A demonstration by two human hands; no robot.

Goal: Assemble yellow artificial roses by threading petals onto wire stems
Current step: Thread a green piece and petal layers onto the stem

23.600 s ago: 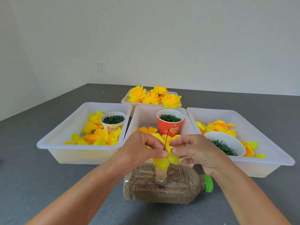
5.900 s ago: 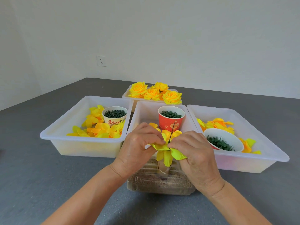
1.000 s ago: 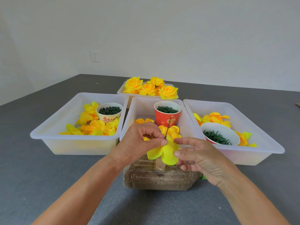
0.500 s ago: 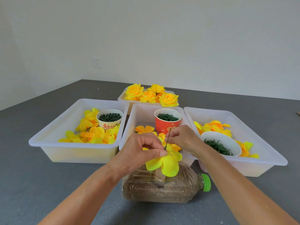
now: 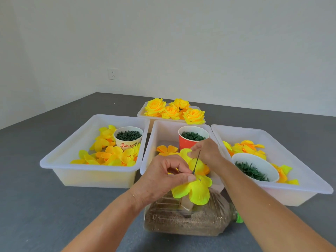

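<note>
a: where does the wire stem (image 5: 196, 161) stand against the hands?

b: it rises between them, long axis near upright, leaning a little to the right at the top. its foot is hidden under the threaded petals (image 5: 193, 190), above the bottle (image 5: 185, 220) that lies on its side on the table.

a: which hand is nearer the wire?

b: the left hand (image 5: 163, 176). its thumb and curled fingers pinch at the base of the wire, right on top of the threaded petals. the right hand (image 5: 206, 152) reaches farther back, over the middle tray (image 5: 154, 142), fingers curled onto a loose petal piece (image 5: 185, 153) just left of the wire's tip.

a: so the coming move?

b: my guess is that piece has to be lifted over the tip and slid down along the wire toward the left thumb. whether it has a centre hole i cannot tell.

a: and how does the flower look?

b: bright yellow lobes, soft fabric, spread flat and drooping forward, with a small hole showing near the thumb. far from the finished roses (image 5: 172, 111) in the back tray.
</note>
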